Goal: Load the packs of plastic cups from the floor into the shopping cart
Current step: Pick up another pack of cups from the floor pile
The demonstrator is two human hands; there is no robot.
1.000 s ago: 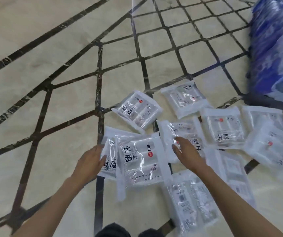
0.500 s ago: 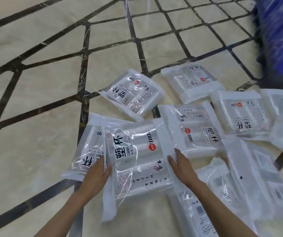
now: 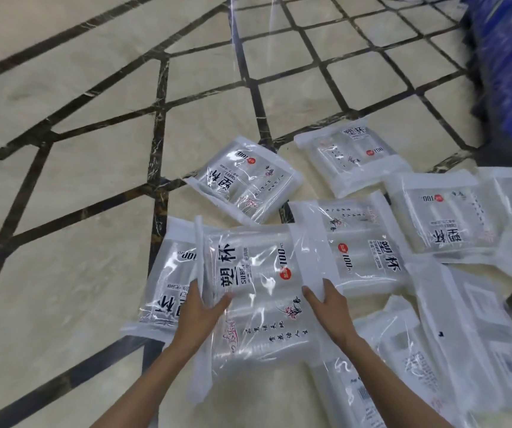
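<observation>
1. The left hand point(image 3: 197, 310) grips the left edge of the near pack of cups point(image 3: 258, 301), thumb on top.
2. The right hand point(image 3: 329, 307) pinches its right white seam; the pack lies over neighbouring packs on the floor point(image 3: 63, 273).
3. Judging from the many other packs point(image 3: 446, 217) scattered rightward, loading has barely begun.
4. No shopping cart is in view; each clear pack holds stacked cups.

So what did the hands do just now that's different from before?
Both hands closed in on the clear plastic cup pack with big black lettering: left hand now grips its left edge, right hand its right edge. The other clear packs stayed on the tiled floor.
</observation>
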